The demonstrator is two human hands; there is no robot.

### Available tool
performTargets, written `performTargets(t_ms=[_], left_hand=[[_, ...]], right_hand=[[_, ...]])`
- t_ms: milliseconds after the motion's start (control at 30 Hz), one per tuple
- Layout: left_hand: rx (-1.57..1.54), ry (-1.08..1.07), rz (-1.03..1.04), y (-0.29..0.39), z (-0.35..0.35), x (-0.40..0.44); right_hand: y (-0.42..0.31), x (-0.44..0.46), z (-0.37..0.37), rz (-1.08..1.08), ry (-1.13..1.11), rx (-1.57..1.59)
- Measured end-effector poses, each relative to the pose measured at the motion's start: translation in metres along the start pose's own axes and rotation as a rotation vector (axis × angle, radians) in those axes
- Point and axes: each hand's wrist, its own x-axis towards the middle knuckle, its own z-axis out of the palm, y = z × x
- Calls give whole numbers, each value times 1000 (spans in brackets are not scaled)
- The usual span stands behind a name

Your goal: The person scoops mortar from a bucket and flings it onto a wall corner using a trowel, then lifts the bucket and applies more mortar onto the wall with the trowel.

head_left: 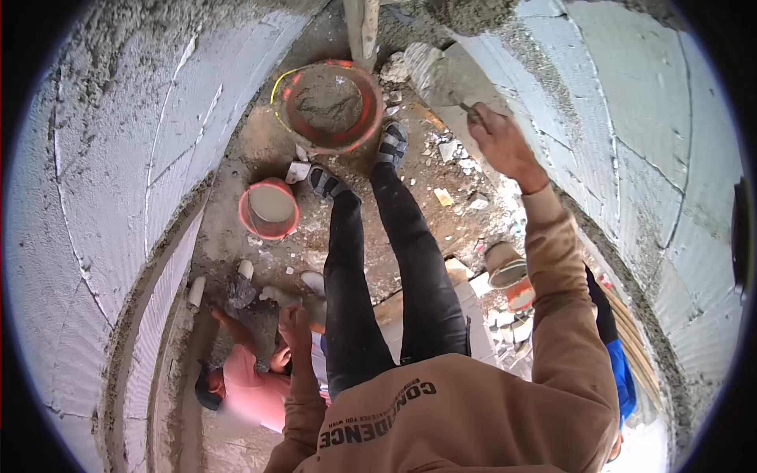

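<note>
My right hand (503, 143) is closed round the handle of a trowel (430, 74), whose pale, smeared blade points up and left beside the right wall. At lower left my left hand (296, 326) is closed in a fist, left of my leg; what it holds, if anything, is hidden. A large orange tub (377, 110) of grey mortar (325, 101) stands just beyond my feet. Left of my feet is a smaller red bucket (247, 206) with greyish liquid in it.
A co-worker in a pink shirt (251, 386) is at lower left, near my left hand. Another person's blue garment (623, 378) shows at lower right. Two buckets (505, 264) (520, 295) and rubble (511, 335) lie right of my legs. Rough walls (102, 189) (631, 102) flank both sides.
</note>
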Motion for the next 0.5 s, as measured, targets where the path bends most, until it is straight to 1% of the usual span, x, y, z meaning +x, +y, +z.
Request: performTargets(t_ms=[67, 100, 167, 200, 233, 267, 333, 367, 433, 467, 500], left_hand=[[-45, 35, 32, 12, 4, 0], [-9, 11, -19, 24, 2, -2], [-45, 35, -93, -3, 4, -13], [-67, 45, -122, -15, 8, -13], [-17, 24, -116, 5, 3, -12], [-21, 40, -142, -18, 8, -13], [-29, 77, -192, -72, 12, -32], [-1, 74, -228, -83, 10, -36], [53, 61, -300, -97, 11, -44], [48, 50, -301, -103, 12, -46], [43, 41, -301, -108, 13, -47]], right_hand=[[32, 43, 98, -314, 173, -189], [37, 66, 139, -270, 151, -253], [39, 117, 207, -185, 122, -392], [35, 143, 232, -168, 148, -441], [32, 168, 256, -148, 176, -492], [28, 191, 278, -124, 207, -542], [35, 241, 339, -141, 200, -632], [34, 257, 362, -151, 200, -679], [10, 270, 395, -45, 72, -441], [0, 271, 403, 10, 8, -324], [1, 269, 403, -51, -49, -269]])
